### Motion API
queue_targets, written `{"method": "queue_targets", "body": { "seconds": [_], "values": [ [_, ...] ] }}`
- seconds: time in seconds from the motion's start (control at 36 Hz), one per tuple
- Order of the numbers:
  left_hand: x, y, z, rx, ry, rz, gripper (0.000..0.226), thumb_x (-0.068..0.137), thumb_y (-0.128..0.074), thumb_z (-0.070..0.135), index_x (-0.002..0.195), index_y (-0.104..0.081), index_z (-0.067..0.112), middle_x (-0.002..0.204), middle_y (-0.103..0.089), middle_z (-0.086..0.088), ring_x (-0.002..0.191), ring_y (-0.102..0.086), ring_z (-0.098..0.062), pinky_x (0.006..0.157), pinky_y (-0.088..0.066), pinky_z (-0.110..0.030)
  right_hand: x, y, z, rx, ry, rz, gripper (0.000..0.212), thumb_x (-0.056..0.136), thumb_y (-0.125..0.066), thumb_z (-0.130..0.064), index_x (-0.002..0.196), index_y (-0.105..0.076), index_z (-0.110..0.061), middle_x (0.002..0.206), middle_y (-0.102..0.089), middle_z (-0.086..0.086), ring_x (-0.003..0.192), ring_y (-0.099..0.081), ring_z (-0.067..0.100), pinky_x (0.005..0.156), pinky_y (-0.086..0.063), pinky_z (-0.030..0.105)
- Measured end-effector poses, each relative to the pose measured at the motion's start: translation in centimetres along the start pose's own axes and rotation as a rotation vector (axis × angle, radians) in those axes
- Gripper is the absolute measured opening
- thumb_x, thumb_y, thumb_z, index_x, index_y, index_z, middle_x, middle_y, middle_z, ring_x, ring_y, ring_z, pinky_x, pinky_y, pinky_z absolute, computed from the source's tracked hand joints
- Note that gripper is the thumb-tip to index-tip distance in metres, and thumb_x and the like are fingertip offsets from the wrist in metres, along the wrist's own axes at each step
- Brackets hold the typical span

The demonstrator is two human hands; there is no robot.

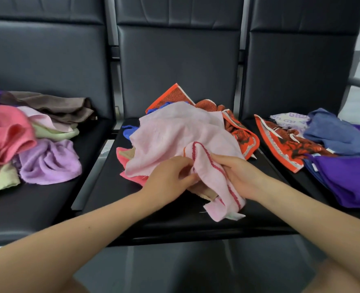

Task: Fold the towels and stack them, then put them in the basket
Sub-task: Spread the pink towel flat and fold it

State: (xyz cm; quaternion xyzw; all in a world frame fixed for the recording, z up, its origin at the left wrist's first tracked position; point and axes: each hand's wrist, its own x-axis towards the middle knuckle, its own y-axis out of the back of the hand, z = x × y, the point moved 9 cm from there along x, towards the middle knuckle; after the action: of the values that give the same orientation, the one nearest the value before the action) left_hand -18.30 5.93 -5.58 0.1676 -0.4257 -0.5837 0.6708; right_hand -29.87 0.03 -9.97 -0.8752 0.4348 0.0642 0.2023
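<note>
Pink towel (174,134) bunched mid-seat, right hand (236,176) gripped its red-stitched hem, left hand (170,176) pinched the cloth beside it, bare black seat (174,220) along the front edge.

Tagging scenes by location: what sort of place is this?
Probably a waiting area: a row of linked black padded seats joined by grey metal frame bars, used here as a surface for loose coloured towels.

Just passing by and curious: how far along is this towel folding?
Barely started. Nothing looks folded or stacked: crumpled towels lie in heaps on the left seat, the middle seat and the right seat. In hand: the left hand and right hand grip a pale pink towel on the middle heap. Left: all folding, stacking, basket; no basket shows.
</note>
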Motion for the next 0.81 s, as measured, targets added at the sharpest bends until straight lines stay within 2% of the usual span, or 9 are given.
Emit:
{"method": "queue_targets", "body": {
  "seconds": [0.06, 0.14, 0.22, 0.31, 0.36, 0.47, 0.56, 0.64, 0.81],
  "values": [
    [0.2, 0.1, 0.0, -0.022, 0.003, -0.007, 0.016, 0.091, -0.061, 0.029, 0.085, -0.067, 0.015, 0.074, -0.062, 0.004, 0.072, -0.057, -0.014, 0.069, -0.047, -0.033, -0.4, 0.6, 0.0, -0.004, -0.011, 0.031, 0.041, 0.095, -0.057, -0.030, 0.124, -0.063, -0.002, 0.126, -0.063, 0.021, 0.121, -0.059, 0.032, 0.111, -0.038, 0.047],
    [0.2, 0.1, -0.5, -0.128, 0.053, -0.064, 0.025, 0.094, -0.057, 0.023, 0.074, -0.063, 0.009, 0.062, -0.060, 0.002, 0.059, -0.054, -0.009, 0.064, -0.048, -0.031, -1.0, 0.9, -0.3, -0.055, 0.003, 0.058, 0.033, 0.097, -0.055, -0.026, 0.120, -0.065, -0.003, 0.121, -0.066, 0.019, 0.115, -0.062, 0.030, 0.107, -0.043, 0.045],
    [0.2, 1.1, -0.9, -0.254, 0.153, -0.060, 0.030, 0.099, -0.050, 0.024, 0.081, -0.059, 0.001, 0.063, -0.055, 0.002, 0.058, -0.047, -0.004, 0.055, -0.041, -0.018, -1.4, 2.2, -0.9, -0.114, 0.022, 0.168, 0.033, 0.092, -0.062, -0.022, 0.116, -0.066, -0.001, 0.114, -0.070, 0.018, 0.108, -0.066, 0.029, 0.096, -0.050, 0.040],
    [0.2, 3.0, -2.5, -0.431, 0.348, 0.065, 0.029, 0.101, -0.040, 0.027, 0.082, -0.059, 0.017, 0.076, -0.054, 0.009, 0.071, -0.051, -0.006, 0.068, -0.046, -0.023, -1.9, 5.5, -2.0, -0.195, 0.062, 0.380, 0.036, 0.093, -0.059, -0.023, 0.123, -0.061, -0.002, 0.113, -0.069, 0.018, 0.103, -0.066, 0.029, 0.091, -0.051, 0.039],
    [-0.1, 3.9, -3.9, -0.522, 0.489, 0.151, 0.030, 0.100, -0.038, 0.027, 0.077, -0.056, 0.020, 0.078, -0.051, 0.006, 0.076, -0.049, -0.007, 0.079, -0.050, -0.030, -2.4, 6.6, -2.9, -0.363, 0.076, 0.446, 0.043, 0.096, -0.054, -0.037, 0.128, -0.058, -0.009, 0.114, -0.068, 0.012, 0.104, -0.064, 0.027, 0.096, -0.048, 0.041],
    [-0.3, 4.9, -4.4, -0.540, 0.495, 0.196, 0.031, 0.102, -0.036, 0.030, 0.092, -0.062, 0.015, 0.086, -0.057, 0.003, 0.078, -0.044, 0.006, 0.066, -0.038, -0.005, -3.4, 4.2, -4.1, -0.964, 0.183, 0.426, 0.057, 0.094, -0.045, -0.057, 0.139, -0.042, -0.022, 0.131, -0.048, -0.003, 0.112, -0.047, 0.011, 0.091, -0.038, 0.032],
    [-0.5, 5.2, -3.8, -0.576, 0.485, 0.194, 0.034, 0.100, -0.041, 0.040, 0.092, -0.062, 0.014, 0.087, -0.064, -0.001, 0.086, -0.061, -0.014, 0.078, -0.048, -0.023, -5.2, 1.1, -5.1, -1.162, 0.407, 0.438, 0.063, 0.088, -0.054, -0.058, 0.140, -0.038, -0.027, 0.127, -0.042, -0.007, 0.113, -0.044, 0.008, 0.091, -0.038, 0.029],
    [-0.4, 5.6, -3.4, -0.597, 0.449, 0.212, 0.032, 0.099, -0.045, 0.040, 0.087, -0.059, 0.013, 0.082, -0.062, -0.001, 0.082, -0.061, -0.019, 0.083, -0.051, -0.037, -5.9, -2.4, -5.1, -1.431, 0.593, 0.405, 0.072, 0.078, -0.059, -0.067, 0.136, -0.043, -0.028, 0.119, -0.047, -0.012, 0.110, -0.046, 0.009, 0.091, -0.040, 0.028],
    [-0.2, 6.7, -3.4, -0.581, 0.422, 0.238, 0.034, 0.096, -0.047, 0.044, 0.069, -0.054, 0.025, 0.078, -0.059, 0.000, 0.083, -0.059, -0.023, 0.086, -0.051, -0.043, -4.1, -4.0, -3.1, -1.697, 0.576, 0.339, 0.048, 0.094, -0.050, -0.041, 0.138, -0.043, -0.025, 0.126, -0.052, -0.003, 0.114, -0.050, 0.018, 0.087, -0.045, 0.034]
  ]
}}
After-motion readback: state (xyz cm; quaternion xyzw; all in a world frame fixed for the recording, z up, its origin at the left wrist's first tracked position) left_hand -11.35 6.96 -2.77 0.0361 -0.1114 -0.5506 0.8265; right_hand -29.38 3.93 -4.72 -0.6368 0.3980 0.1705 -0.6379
